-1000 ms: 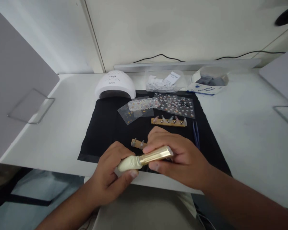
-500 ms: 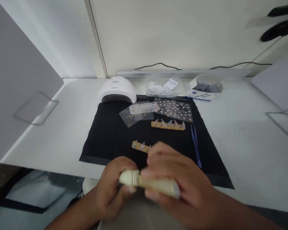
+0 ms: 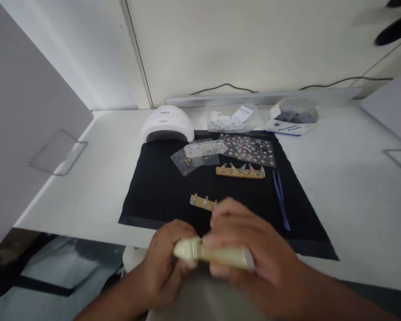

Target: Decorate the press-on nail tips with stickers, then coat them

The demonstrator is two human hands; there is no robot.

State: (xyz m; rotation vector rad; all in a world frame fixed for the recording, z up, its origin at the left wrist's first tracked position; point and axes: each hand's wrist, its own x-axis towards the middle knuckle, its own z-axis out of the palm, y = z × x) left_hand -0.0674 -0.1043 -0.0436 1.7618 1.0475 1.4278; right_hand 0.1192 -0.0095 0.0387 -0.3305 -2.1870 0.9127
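Observation:
Both hands hold a cream-coloured item that looks like a nail polish bottle [image 3: 189, 248], lying sideways in front of me at the table's near edge. My left hand [image 3: 169, 261] closes round its rounded, ridged end. My right hand [image 3: 254, 249] grips the longer, smooth end, which looks like a cap [image 3: 232, 257] with a paler tip. A narrow band shows where the two parts meet. Just beyond my right hand is a short wooden strip [image 3: 200, 202] with clear nail tips standing on it, partly hidden by the fingers.
On the black mat [image 3: 147, 187] lie a second strip of nail tips [image 3: 240, 172], blue tweezers [image 3: 280, 200], a clear case [image 3: 205, 148] and sticker sheets [image 3: 250, 149]. Behind stand a white nail lamp [image 3: 169, 122], a bag of packets [image 3: 232, 120] and an alcohol pad box [image 3: 290, 120].
The whole view has shifted slightly, so the table things appear a little further right. Both hands keep their hold on the bottle; my right hand is blurred.

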